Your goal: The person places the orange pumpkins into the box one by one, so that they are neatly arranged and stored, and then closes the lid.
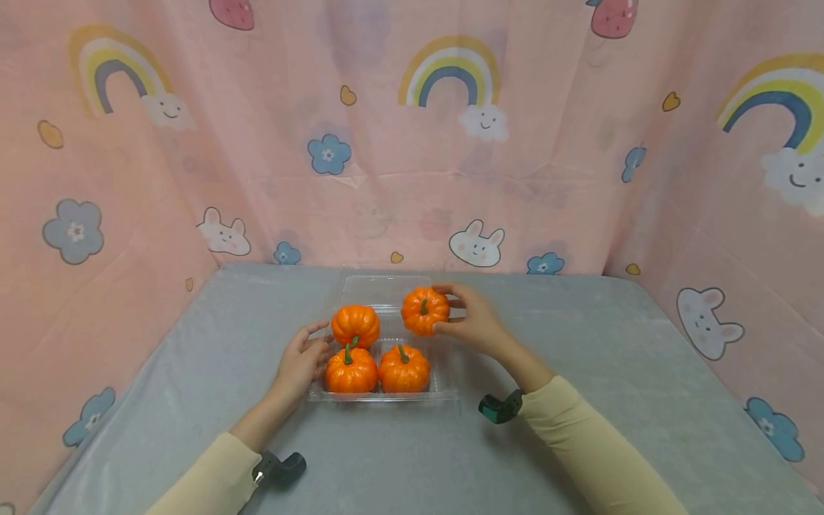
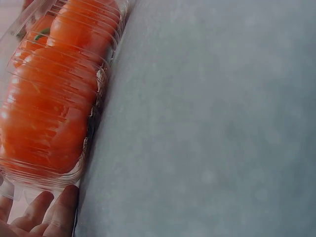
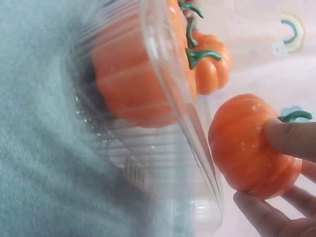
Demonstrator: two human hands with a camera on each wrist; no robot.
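Observation:
A clear plastic clamshell box (image 1: pixel 444 379) stands on the table with its lid (image 1: pixel 386 290) folded back. Two small orange pumpkins with green stems, a left one (image 1: pixel 350 372) and a right one (image 1: pixel 403 370), sit in its near half. Behind the left one is another pumpkin (image 1: pixel 355 325), its stem pointing toward the near side. My right hand (image 1: pixel 473 318) grips one more pumpkin (image 3: pixel 252 148) between thumb and fingers, above the box's far right part. At the box's left side, my left hand (image 1: pixel 300 361) has its fingers against the clear wall (image 2: pixel 54 182).
A grey cloth (image 1: pixel 579 343) covers the table. Pink curtains (image 1: pixel 380 200) printed with rainbows and rabbits hang behind and at both sides. Each wrist wears a dark camera band, the left one (image 1: pixel 280 468) and the right one (image 1: pixel 502 408).

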